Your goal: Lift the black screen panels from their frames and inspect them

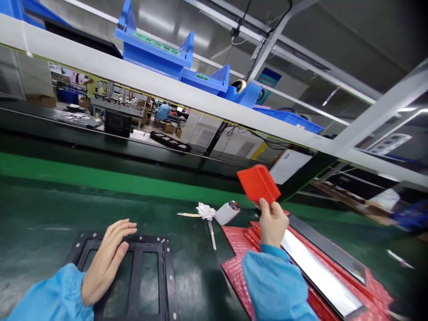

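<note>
My right hand [273, 223] pinches a flat red plastic scraper [257, 183] by its lower edge, raised above the bench. Under that arm lie red bubble-wrap sheets [239, 238] with dark-edged glossy panels [321, 272] on top. My left hand [109, 258] is open, fingers stretched out, over a black frame [134, 285] with rectangular openings. Part of the frame is hidden by the hand and sleeve; I cannot tell whether the hand touches it.
Between the hands lie a crumpled white tissue [205, 211], a thin blade tool [211, 235], a tool with a pale handle [189, 215] and a tipped white bottle [227, 213]. Blue bins [154, 51] line the shelf above. A white pen-like item [400, 258] lies far right.
</note>
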Available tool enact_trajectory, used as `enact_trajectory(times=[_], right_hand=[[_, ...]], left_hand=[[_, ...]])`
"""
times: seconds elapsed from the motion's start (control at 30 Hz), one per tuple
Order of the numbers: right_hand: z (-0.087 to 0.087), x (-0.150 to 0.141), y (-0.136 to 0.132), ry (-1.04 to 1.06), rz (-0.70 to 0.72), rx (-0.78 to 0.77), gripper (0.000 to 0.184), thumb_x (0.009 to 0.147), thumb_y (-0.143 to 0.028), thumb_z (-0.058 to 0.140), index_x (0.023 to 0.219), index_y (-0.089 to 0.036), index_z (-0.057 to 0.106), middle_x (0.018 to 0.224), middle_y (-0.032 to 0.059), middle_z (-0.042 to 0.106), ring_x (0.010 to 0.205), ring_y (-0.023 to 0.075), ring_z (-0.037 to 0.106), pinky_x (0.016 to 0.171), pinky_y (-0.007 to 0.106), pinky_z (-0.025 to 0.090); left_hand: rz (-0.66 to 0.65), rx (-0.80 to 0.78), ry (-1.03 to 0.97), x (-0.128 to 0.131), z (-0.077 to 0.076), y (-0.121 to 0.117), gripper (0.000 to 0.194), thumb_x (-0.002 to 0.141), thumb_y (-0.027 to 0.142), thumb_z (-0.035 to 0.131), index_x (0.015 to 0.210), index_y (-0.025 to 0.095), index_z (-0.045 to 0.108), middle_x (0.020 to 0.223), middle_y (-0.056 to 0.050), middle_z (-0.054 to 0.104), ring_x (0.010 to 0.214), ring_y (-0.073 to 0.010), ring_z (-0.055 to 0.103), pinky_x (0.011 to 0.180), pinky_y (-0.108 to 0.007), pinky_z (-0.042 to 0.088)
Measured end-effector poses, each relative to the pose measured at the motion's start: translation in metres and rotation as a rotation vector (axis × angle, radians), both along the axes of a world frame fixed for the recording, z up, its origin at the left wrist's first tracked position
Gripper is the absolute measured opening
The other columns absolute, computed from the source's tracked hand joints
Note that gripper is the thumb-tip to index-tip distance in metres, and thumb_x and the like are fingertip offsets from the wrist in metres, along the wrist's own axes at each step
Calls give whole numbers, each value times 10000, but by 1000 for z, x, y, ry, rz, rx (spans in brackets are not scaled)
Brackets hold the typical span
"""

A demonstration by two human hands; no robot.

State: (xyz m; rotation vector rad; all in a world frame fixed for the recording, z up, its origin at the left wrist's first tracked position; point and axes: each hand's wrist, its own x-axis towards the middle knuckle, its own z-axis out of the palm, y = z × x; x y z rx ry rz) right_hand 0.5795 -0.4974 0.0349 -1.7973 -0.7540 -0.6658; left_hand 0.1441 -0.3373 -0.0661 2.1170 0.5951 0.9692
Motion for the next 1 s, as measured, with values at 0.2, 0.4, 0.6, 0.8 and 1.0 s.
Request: enact_trajectory(times=[0.2, 0.4, 0.6, 0.8, 1.0], right_hand=[[-24, -127, 46, -35, 654, -303, 276, 929, -454, 510, 898, -203, 622, 911, 42, 637, 866, 199, 590, 788, 287, 455], [-82, -226, 87, -32, 1062, -511, 235, 981, -329, 442, 956, -234, 656, 1027, 30, 654, 952, 169, 613, 849, 263, 475], [-89, -193, 86, 14, 923, -578, 321, 949, -403, 490, 1213, -254, 595, 1226, 58, 579, 1019, 189, 593, 772, 277, 508], [-103, -105, 60, 57, 326, -661, 391, 958, -409, 358, 1075, -155, 630, 1029, 131, 577, 928, 269, 581, 810, 406, 452], [-123, -93, 57, 17, 175, -875, 297, 948, -378, 411, 874, -220, 652, 925, 61, 589, 898, 230, 589, 672, 303, 416]], left_hand=[[141, 1, -46, 7, -14, 14, 345, 963, 370, 400, 1288, 287, 482, 1414, -41, 443, 1372, -234, 312, 1142, -495, 282], [264, -105, -83, 6, -23, 34, 444, 966, 430, 377, 1387, 289, 390, 1464, -65, 369, 1400, -225, 269, 1161, -516, 222], [279, -254, -91, 5, -32, 41, 588, 941, 492, 415, 1458, 247, 280, 1513, -98, 293, 1418, -227, 242, 1179, -502, 174], [253, -442, -76, 8, -32, 38, 658, 923, 534, 427, 1459, 180, 282, 1545, -119, 253, 1446, -225, 187, 1198, -455, 113], [212, -417, -128, 6, -35, 39, 523, 943, 396, 415, 1423, 200, 352, 1527, -94, 306, 1435, -210, 229, 1199, -440, 125]])
